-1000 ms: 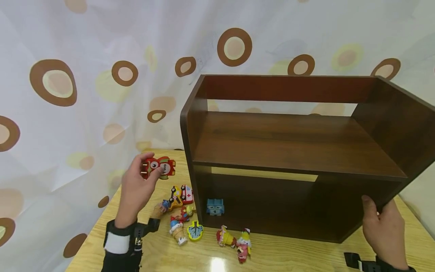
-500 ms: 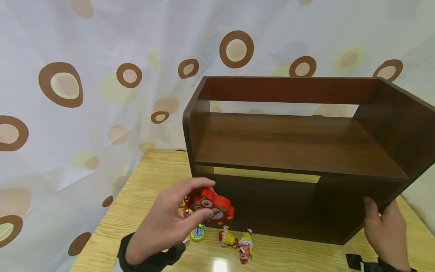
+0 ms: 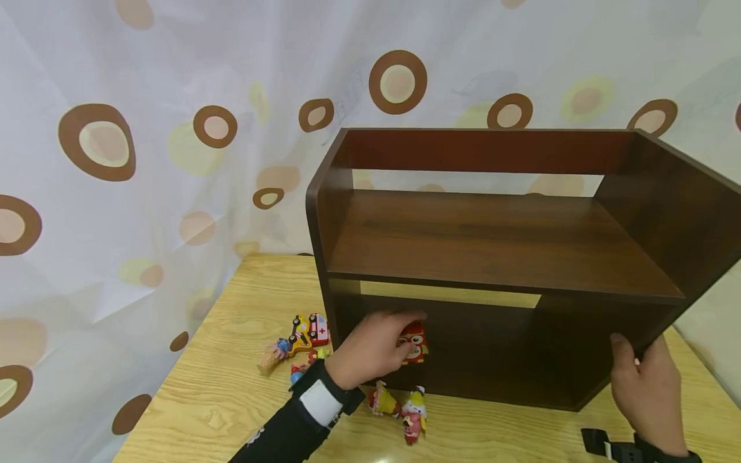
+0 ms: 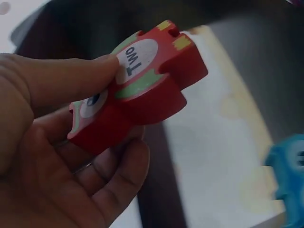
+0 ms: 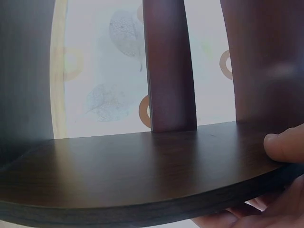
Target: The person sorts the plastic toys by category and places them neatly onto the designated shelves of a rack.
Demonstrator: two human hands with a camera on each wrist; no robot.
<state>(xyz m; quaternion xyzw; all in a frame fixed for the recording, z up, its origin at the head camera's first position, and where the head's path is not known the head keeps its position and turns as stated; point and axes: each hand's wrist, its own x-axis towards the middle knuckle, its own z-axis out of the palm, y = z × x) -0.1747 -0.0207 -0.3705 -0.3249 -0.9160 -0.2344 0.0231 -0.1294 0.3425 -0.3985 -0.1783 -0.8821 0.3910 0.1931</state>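
Note:
In the head view my left hand (image 3: 370,350) is inside the lower compartment of the dark brown shelf (image 3: 498,241), toward its left side. Between thumb and fingers it pinches a red owl block (image 3: 415,347). The left wrist view shows the word TWO on the white belly of this owl block (image 4: 152,102). A blue owl block (image 4: 292,175) appears at that view's right edge; in the head view my hand hides it. My right hand (image 3: 648,395) grips the front edge of the shelf's right side panel (image 3: 666,225), thumb (image 5: 287,145) on the inner face, fingers outside.
Left of the shelf, on the wooden table (image 3: 214,379), lie a toy ambulance (image 3: 318,330), a yellow toy vehicle (image 3: 299,335) and an ice-cream-cone figure (image 3: 272,357). In front lie small figures (image 3: 413,415), partly near my left wrist. A patterned curtain (image 3: 173,77) hangs behind.
My left hand has carried the red owl block from left of the shelf, past its front, into the lower compartment. The right hand keeps its grip on the side panel.

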